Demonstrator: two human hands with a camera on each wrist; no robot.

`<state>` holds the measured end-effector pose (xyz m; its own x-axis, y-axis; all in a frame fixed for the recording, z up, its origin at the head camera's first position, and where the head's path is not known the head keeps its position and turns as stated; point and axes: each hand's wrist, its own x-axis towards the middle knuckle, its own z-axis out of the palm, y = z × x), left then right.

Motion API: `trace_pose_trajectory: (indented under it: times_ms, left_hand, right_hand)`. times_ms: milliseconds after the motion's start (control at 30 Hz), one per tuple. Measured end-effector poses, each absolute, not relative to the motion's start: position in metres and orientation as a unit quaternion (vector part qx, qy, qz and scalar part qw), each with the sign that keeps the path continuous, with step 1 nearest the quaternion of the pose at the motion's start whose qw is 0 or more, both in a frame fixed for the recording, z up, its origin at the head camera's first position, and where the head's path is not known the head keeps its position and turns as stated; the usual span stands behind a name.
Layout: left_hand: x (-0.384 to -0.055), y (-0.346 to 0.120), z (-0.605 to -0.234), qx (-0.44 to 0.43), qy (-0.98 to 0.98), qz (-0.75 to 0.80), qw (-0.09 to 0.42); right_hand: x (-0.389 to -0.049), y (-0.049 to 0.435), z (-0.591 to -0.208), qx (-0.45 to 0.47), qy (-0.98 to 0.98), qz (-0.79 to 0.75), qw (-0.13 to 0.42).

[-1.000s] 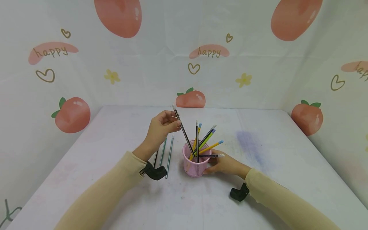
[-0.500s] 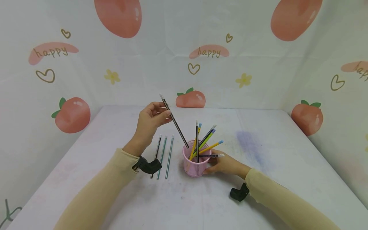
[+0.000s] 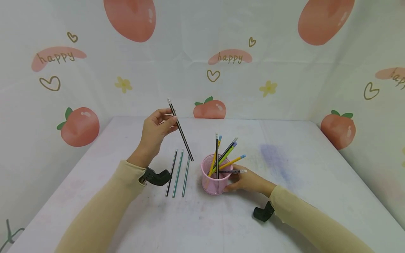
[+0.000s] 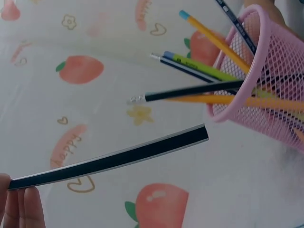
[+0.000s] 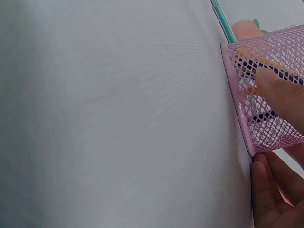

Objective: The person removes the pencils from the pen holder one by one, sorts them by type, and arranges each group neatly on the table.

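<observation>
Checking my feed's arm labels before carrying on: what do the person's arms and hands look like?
The left sleeve and right sleeve are long, plain and beige. At the cuffs sit a black, bent left wrist piece and a similar right wrist piece. The left hand and right hand wear no gloves.

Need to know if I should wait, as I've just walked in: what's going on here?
A person's left hand pinches a black pencil, tilted in the air with its lower end outside the pink cup. Their right hand holds the cup upright on the table. Several pencils stick out of it at different angles. Another black pencil and two teal ones lie side by side, left of the cup in the head view.
</observation>
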<state>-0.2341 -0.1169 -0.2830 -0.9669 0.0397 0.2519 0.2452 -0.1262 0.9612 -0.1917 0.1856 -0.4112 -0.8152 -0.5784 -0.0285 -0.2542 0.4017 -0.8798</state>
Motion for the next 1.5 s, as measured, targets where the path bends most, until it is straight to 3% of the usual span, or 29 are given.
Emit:
trace_pose_trajectory:
  times_ms: [633,1500]
  left_hand:
    - [-0.254,-0.147,-0.319,-0.03,-0.762,-0.647,0.003]
    - [-0.264,-0.168,-0.35,0.028,-0.845,-0.514,-0.147]
  right_hand:
    - [-0.191,0.185,-0.41,-0.252,0.829,-0.472,0.164]
    - [-0.192,0.186,-0.412,-0.251,0.823,-0.479,0.173]
